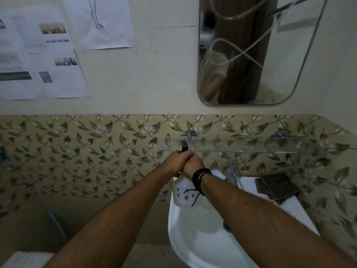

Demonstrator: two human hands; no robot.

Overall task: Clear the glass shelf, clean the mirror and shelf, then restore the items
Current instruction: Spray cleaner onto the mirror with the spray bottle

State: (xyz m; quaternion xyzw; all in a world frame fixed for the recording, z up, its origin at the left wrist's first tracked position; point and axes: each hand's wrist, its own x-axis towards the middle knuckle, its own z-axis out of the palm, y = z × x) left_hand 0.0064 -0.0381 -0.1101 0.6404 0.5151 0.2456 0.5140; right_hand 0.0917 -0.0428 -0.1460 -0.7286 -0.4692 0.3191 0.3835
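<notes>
A white spray bottle (181, 194) with blue flower marks and a black nozzle hangs over the left rim of the sink. My left hand (176, 162) and my right hand (193, 164) both grip its neck and head, fingers curled together around the top. They sit just below the front edge of the glass shelf (251, 147), which carries nothing I can see. The mirror (251, 55) hangs on the wall above the shelf, reflecting a person and a hose.
A white sink (202, 244) lies below my arms, with a tap (232, 173) at its back. A checked cloth (276, 187) rests on the sink's right corner. Paper sheets (44, 60) are stuck to the wall at the left.
</notes>
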